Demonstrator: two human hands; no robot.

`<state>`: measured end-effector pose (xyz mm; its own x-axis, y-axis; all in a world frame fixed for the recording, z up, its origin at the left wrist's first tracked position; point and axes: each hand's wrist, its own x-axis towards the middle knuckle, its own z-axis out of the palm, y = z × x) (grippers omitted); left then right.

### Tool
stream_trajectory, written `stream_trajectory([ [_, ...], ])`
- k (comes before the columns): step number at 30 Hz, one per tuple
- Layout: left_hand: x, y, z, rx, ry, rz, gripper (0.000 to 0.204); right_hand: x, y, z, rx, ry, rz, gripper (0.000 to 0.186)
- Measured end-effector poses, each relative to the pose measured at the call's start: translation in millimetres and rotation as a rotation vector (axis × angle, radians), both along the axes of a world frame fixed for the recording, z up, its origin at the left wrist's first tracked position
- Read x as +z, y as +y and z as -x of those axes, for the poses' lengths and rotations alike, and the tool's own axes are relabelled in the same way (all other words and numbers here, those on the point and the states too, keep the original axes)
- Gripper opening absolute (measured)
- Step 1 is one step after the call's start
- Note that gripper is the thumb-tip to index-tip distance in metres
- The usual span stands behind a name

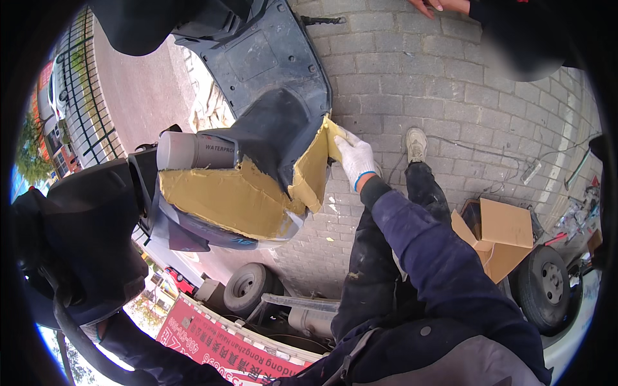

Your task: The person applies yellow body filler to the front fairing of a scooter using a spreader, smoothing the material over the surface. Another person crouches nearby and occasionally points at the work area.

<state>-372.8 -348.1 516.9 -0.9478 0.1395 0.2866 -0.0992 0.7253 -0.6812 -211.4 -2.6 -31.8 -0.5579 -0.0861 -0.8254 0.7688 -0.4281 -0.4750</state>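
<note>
A scooter with a dark footboard (248, 61) stands in front of me, its black seat (84, 206) at the left. Rough yellow material (225, 199) covers part of its body side. Another yellow-covered piece (311, 168) rises along the edge by the footboard. My right hand (356, 157), in a white glove with a blue cuff, has its fingers closed on the upper edge of that piece. My left hand (95, 331) is at the lower left beside the black seat; the seat and a bar hide most of it, so its fingers do not show.
A light grey printed cylinder (193, 151) rests on the scooter body. To the right are an open cardboard box (505, 225) and a vehicle wheel (546, 289). Another person's hand (434, 6) shows at the top. A truck with a red banner (219, 344) stands below.
</note>
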Motion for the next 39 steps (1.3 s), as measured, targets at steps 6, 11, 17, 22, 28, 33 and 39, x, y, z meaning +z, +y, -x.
stream_trajectory([
  [6, 9.5, 11.5, -18.1, -0.032, -0.049, 0.043, 0.064, 29.4, -5.1, -2.1, 0.239, 0.143, -0.226, 0.049],
  [11, 26.7, 34.3, -53.8, -0.062, -0.084, 0.095, 0.065, 54.9, -1.1, -7.7, 0.379, 0.229, -0.349, 0.053],
  [17, 29.8, 48.1, -73.4, -0.087, -0.118, 0.123, 0.067, 77.2, -0.3, -15.8, 0.415, 0.293, -0.427, 0.051],
  [22, 40.6, 30.2, -72.6, -0.113, -0.154, 0.109, 0.068, 100.3, 12.5, -18.7, 0.466, 0.433, -0.459, 0.046],
  [28, 48.5, 8.2, -61.2, -0.079, -0.205, 0.017, 0.067, 75.4, 64.1, 11.8, 0.495, 0.534, -0.596, 0.033],
  [33, 24.3, 7.5, -38.1, -0.07, -0.141, 0.015, 0.066, 23.8, 52.9, 55.5, 0.854, 0.797, -0.81, 0.03],
  [39, 7.0, 3.8, -17.2, -0.058, -0.118, -0.002, 0.065, 32.9, 50.1, 72.3, 1.03, 0.913, -0.782, 0.032],
])
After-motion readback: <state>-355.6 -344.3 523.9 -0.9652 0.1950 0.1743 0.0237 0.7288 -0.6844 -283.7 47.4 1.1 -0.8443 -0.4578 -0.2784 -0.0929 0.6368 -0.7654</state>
